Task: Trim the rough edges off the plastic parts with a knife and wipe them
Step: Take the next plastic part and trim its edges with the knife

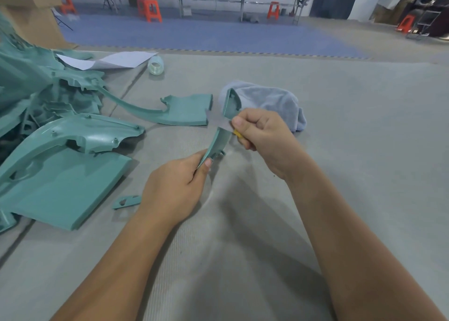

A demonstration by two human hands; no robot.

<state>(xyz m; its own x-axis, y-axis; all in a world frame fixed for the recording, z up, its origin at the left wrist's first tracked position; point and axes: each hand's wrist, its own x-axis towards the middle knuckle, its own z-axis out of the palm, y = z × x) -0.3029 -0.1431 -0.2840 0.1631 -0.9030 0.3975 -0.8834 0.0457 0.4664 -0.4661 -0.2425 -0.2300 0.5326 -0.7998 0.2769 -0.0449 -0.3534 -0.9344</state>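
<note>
My left hand (175, 187) grips the lower end of a narrow curved teal plastic part (220, 138), which rises up toward the grey cloth. My right hand (262, 128) is curled round a knife with a yellow handle (237, 133); its grey blade (217, 120) lies across the part's edge, blurred by motion. A grey cloth (274, 102) lies bunched on the mat just behind the part's upper end.
A pile of large teal plastic parts (48, 138) fills the left side of the grey mat (243, 223). A small teal piece (127, 201) lies near my left wrist. A tape roll (155, 65) and paper sheets (109, 59) lie farther back. Orange stools and benches stand far behind.
</note>
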